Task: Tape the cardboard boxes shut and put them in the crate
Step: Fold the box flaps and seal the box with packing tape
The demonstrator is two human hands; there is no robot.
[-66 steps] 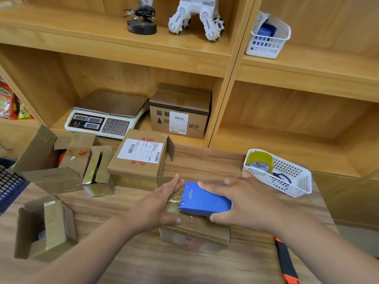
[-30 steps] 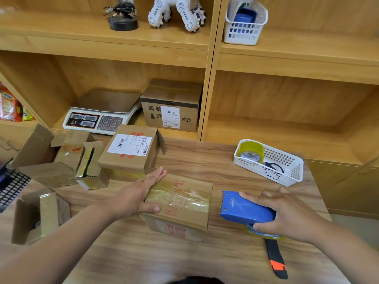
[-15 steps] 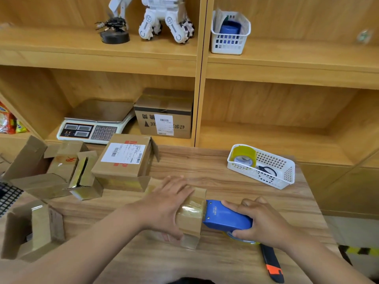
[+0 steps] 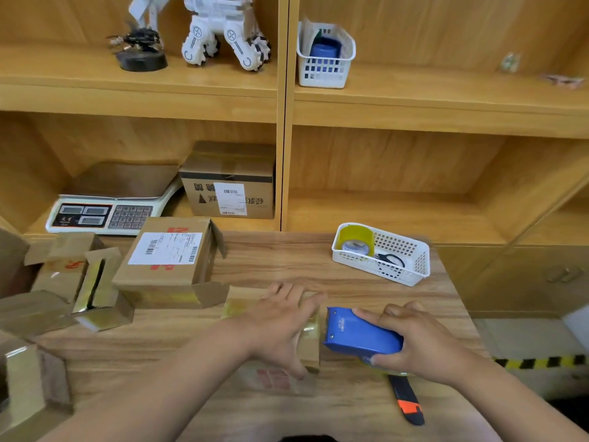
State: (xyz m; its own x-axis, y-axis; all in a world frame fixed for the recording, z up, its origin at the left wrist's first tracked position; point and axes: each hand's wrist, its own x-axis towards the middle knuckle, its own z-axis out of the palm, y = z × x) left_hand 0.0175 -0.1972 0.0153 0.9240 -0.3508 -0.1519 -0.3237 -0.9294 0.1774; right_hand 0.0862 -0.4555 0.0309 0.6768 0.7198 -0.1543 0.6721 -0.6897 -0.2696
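Open boxes point(image 4: 95, 282) at left, untaped. Left hand point(image 4: 280, 327) flat on box point(image 4: 307, 349) mid-tabletop, fingers spread, thumb down near face. Box turned since a second ago. Tape dispenser point(image 4: 360, 333), apart then, now toothed edge against box's right end, gripped in right hand point(image 4: 427, 342). Probably end seam next, crating later. Box top hidden under palm; red print blurred; crate out of view.

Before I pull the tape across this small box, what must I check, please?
1. Left hand presses on the small box: ok.
2. Right hand grips the blue tape dispenser: ok.
3. Dispenser's front edge at the box's right side: ok.
4. Box fully closed under the left hand: cannot tell.
5. Utility knife away from the right hand: not ok, it lies just beneath.
6. Crate in view: not ok.
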